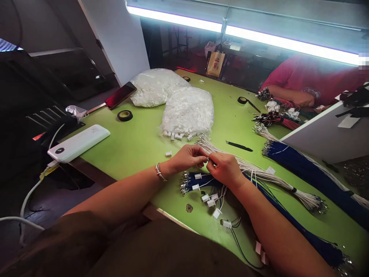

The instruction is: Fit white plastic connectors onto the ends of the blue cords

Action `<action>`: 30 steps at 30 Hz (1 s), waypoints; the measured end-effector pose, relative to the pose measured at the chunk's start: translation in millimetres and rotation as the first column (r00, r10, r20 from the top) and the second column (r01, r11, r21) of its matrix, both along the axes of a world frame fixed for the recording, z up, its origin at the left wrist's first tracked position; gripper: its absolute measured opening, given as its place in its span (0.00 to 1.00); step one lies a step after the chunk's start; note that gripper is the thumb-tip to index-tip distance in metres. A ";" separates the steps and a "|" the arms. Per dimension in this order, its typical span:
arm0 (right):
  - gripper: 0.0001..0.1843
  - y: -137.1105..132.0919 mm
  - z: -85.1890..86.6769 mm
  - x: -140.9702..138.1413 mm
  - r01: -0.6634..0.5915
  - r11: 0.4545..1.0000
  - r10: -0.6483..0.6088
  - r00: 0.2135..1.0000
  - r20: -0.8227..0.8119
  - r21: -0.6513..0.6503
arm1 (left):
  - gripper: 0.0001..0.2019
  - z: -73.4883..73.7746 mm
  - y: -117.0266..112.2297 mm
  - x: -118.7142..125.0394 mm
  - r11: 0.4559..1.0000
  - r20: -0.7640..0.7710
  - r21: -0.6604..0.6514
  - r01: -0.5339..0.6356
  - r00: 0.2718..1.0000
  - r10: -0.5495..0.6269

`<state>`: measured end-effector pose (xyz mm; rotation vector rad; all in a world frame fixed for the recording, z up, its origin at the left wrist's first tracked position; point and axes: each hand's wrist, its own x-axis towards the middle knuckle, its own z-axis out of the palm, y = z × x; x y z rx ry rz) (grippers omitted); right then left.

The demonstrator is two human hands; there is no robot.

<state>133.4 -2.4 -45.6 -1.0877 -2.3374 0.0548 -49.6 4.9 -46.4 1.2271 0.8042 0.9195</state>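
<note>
My left hand (pixel 187 157) and my right hand (pixel 225 168) meet over the green table (pixel 138 142), fingertips pinched together on a small part that I cannot make out, with thin wires trailing down from them. Below them lie a bundle of blue wires (pixel 198 181) and several finished white connectors (pixel 211 202) on wires. A bundle of white wires (pixel 259 173) runs from just behind my hands to the right. Loose white connector housings (pixel 177 135) lie a little beyond my left hand.
Two clear bags of white housings (pixel 187 107) sit mid-table, with a tape roll (pixel 125 115), a phone (pixel 120 95) and a white power bank (pixel 79 143) to the left. A black tool (pixel 239 146) and more blue wire bundles (pixel 302 165) lie right. A person in pink (pixel 305 80) works opposite.
</note>
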 end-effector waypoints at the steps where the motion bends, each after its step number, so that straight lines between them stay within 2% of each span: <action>1: 0.10 0.0 0.0 -0.7 0.009 1.000 -0.009 0.999 -0.032 -0.005 | 0.16 -0.9 0.0 0.9 1.000 0.001 0.008 -0.013 1.000 0.013; 5: 0.12 2.2 3.0 1.1 0.060 0.989 -0.085 0.980 -0.181 -0.139 | 0.17 -5.6 1.6 2.8 0.992 0.053 -0.050 -0.118 0.991 0.121; 8: 0.10 4.9 5.7 5.3 0.055 0.970 -0.105 0.974 -0.201 -0.236 | 0.18 -7.7 2.8 2.2 0.985 0.074 -0.107 -0.136 0.987 0.145; 14: 0.11 3.8 3.2 2.6 -0.004 0.978 -0.028 0.988 -0.151 -0.208 | 0.19 -6.8 1.0 2.8 0.994 0.047 -0.103 -0.037 0.998 0.042; 18: 0.13 4.0 5.6 0.8 0.001 0.975 -0.026 0.994 -0.108 -0.221 | 0.19 -7.4 0.0 4.0 0.994 0.035 -0.083 -0.067 0.997 0.070; 21: 0.14 5.4 10.3 1.2 -0.004 0.955 -0.039 0.990 -0.137 -0.296 | 0.19 -7.6 0.6 3.0 0.994 0.054 -0.039 -0.107 0.993 0.109; 26: 0.14 7.3 22.6 5.3 -0.010 0.895 -0.060 0.988 -0.143 -0.446 | 0.17 -3.6 1.4 0.5 0.996 0.020 0.051 -0.079 0.997 0.078; 30: 0.21 14.6 41.4 21.5 -0.138 0.743 0.022 0.983 -0.182 -0.655 | 0.12 7.5 -7.8 4.4 0.994 -0.035 0.113 -0.013 0.999 0.017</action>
